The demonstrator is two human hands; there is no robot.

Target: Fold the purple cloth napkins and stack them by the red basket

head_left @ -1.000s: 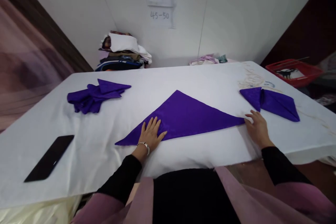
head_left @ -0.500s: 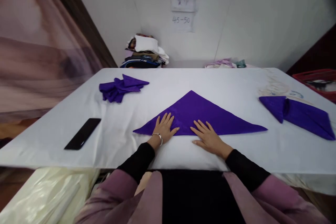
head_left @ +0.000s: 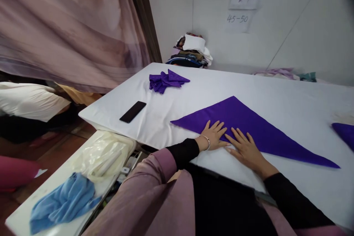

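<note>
A purple cloth napkin (head_left: 238, 120), folded into a wide triangle, lies flat on the white-covered table (head_left: 166, 118) with its peak pointing away from me. My left hand (head_left: 212, 135) rests on its near edge, fingers spread, a bracelet on the wrist. Just to the right, my right hand (head_left: 245, 149) also presses flat on the near edge, fingers apart. The two hands almost touch at the thumbs. Toward the far left of the table sits a bunched purple cloth (head_left: 167, 80). Part of another purple cloth (head_left: 345, 134) shows at the right border.
A black phone (head_left: 133, 111) lies on the table's left side. Stacked clothes (head_left: 190, 51) stand beyond the far edge. At lower left, a side table (head_left: 24, 206) bears a blue cloth (head_left: 65, 201) and a clear plastic bag (head_left: 102, 155). A curtain (head_left: 83, 25) hangs at left.
My view has turned to the left, bringing the side table and blue cloth into sight. My hands have come closer together along the triangle's near edge.
</note>
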